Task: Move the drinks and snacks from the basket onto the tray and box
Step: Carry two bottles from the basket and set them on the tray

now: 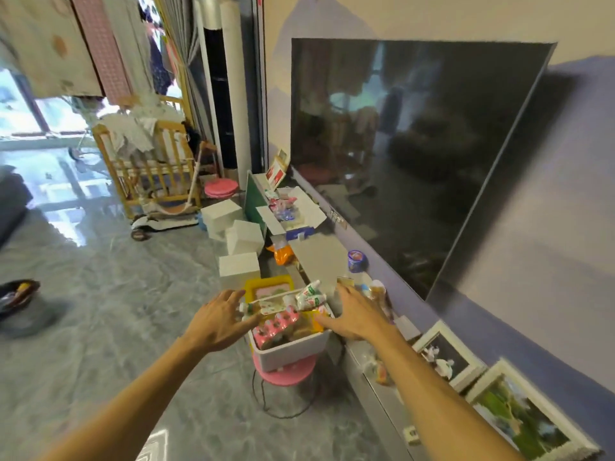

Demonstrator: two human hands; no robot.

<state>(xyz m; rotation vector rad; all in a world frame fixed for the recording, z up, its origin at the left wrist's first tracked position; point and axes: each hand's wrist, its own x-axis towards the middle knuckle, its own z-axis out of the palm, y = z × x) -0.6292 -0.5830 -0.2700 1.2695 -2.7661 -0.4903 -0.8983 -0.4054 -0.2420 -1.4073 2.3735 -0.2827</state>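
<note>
Pink stool (285,374) bears white basket (293,349): drinks (311,296), snacks (279,324).

Head view, angled down, basket (293,349) near

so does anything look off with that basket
Yes: the white basket is perched on a small pink stool, and it is overfilled. The small bottles are heaped above its rim, lying tilted.
</note>
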